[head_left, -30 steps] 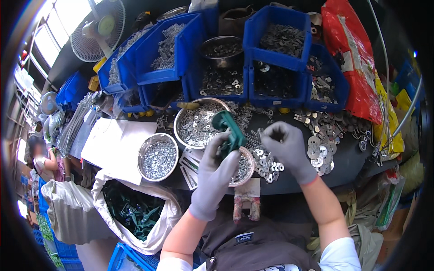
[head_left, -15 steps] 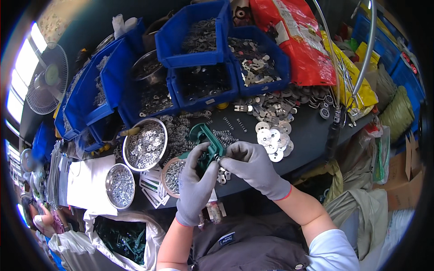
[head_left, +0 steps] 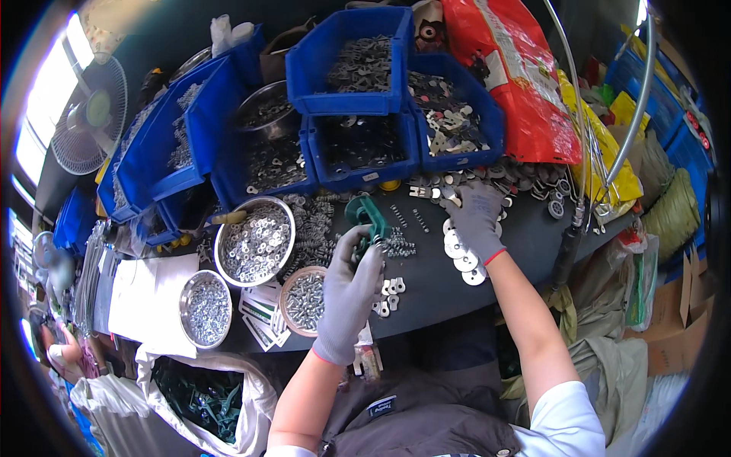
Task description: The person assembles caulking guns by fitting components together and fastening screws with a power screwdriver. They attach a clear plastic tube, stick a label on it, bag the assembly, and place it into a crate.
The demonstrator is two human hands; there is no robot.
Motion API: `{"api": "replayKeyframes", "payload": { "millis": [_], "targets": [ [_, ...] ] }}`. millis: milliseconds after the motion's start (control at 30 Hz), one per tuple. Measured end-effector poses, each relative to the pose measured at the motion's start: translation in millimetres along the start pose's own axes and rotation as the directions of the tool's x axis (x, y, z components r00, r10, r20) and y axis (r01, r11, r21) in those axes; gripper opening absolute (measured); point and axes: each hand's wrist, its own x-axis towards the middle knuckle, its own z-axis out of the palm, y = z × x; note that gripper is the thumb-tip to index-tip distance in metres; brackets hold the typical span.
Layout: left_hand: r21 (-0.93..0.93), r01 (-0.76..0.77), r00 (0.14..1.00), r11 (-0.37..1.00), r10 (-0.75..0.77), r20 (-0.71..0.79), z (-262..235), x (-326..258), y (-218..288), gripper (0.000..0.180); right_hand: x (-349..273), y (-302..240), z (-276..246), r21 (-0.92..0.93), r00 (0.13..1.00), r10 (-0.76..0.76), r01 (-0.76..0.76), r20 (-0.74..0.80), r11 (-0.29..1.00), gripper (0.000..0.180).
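My left hand (head_left: 346, 301), in a grey glove, is closed around a green frame-shaped part (head_left: 370, 215) and holds it up over the bench. A small coil spring (head_left: 377, 239) shows at the part's lower end, by my fingertips. Farther right, my gloved right hand (head_left: 477, 218) reaches down to the near edge of a pile of small metal pieces (head_left: 521, 180). Its fingers are bent together at the pile; what they pinch, if anything, is too small to make out. Round metal discs (head_left: 462, 254) lie just below this hand, partly covered by it.
Blue bins (head_left: 301, 84) of metal parts stand along the back. Bowls of nuts (head_left: 255, 242) and screws (head_left: 307, 302) sit at left, beside loose springs (head_left: 308, 221). A red bag (head_left: 525, 91) and a bent metal tube (head_left: 638, 107) stand at right. A sack (head_left: 255, 404) holds green parts.
My right hand has left the green part and moved right and away from me to the metal pieces. My left hand keeps hold of the green part. The view has shifted slightly.
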Motion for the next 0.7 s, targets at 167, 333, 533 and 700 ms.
{"api": "replayKeyframes", "payload": {
  "millis": [167, 333, 533, 700],
  "targets": [
    [-0.077, 0.02, 1.0, 0.997, -0.021, -0.016, -1, 4, -1, 0.036, -17, -40, -74, 0.775, 0.972, 0.187, -0.225, 0.14, 0.59, 0.018],
    [-0.029, -0.071, 0.997, 0.997, 0.07, -0.033, 2, 3, -10, 0.033, -62, -85, -164, 0.663, 0.876, -0.317, 0.483, -0.364, 0.572, 0.017],
    [0.332, -0.346, 0.923, 0.878, 0.381, -0.046, -1, -14, -11, 0.035, -74, -110, -193, 0.439, 0.849, -0.404, 0.524, -0.341, 0.73, 0.022],
    [0.31, -0.402, 0.891, 0.861, 0.446, -0.082, -8, -21, -9, 0.035, -83, -133, -192, 0.399, 0.866, -0.381, 0.49, -0.324, 0.775, 0.022]
  ]
}}
